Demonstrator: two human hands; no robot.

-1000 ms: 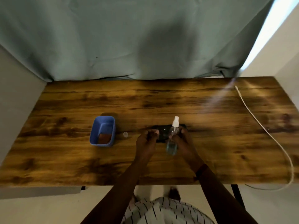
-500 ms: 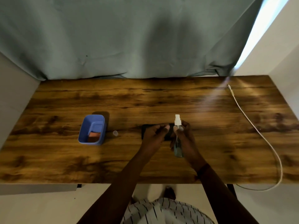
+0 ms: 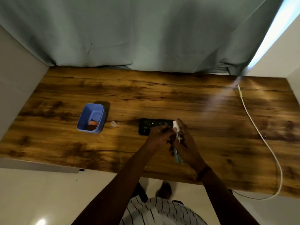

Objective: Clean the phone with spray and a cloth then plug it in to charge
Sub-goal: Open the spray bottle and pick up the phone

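Observation:
A black phone (image 3: 151,126) lies flat on the wooden table (image 3: 203,111), its left end uncovered. My left hand (image 3: 158,138) curls over the phone's near right part, holding it. My right hand (image 3: 185,143) grips a small clear spray bottle (image 3: 177,155), tilted so that its white nozzle (image 3: 175,128) sits over the phone's right end. A brown-orange cloth (image 3: 92,125) lies inside a blue bin (image 3: 84,117) to the left. A white charging cable (image 3: 259,135) runs down the right side of the table, its plug end (image 3: 238,86) at the far right.
A small clear cap (image 3: 113,123) lies between the bin and the phone. A grey-green curtain (image 3: 146,38) hangs behind the table's far edge. Walls close in on both sides. The cable loops off the near right edge.
My left hand has slid right along the phone, uncovering its left end. The bottle has tipped forward, bringing the nozzle down over the phone.

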